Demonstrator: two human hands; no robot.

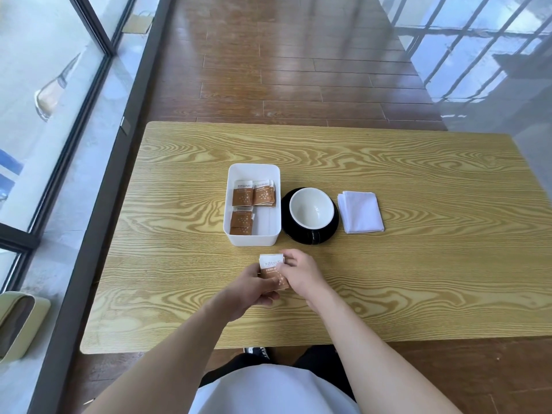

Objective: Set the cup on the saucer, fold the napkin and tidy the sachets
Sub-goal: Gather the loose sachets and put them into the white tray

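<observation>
A white-lined black cup (311, 211) stands on a black saucer (288, 227) in the middle of the table. To its right lies a folded white napkin (360, 212). To its left, a white box (253, 171) holds several brown-and-white sachets (242, 196). Nearer to me, both hands grip a small stack of sachets (271, 268) just above the table. My left hand (252, 289) holds its lower left side. My right hand (300, 271) pinches its upper right edge.
The wooden table (418, 264) has a dark window frame (98, 204) close along its left side. A pale green seat (18, 321) sits at lower left. Brown floorboards (283, 70) lie beyond the far edge, and a glass partition (493, 70) is at the right.
</observation>
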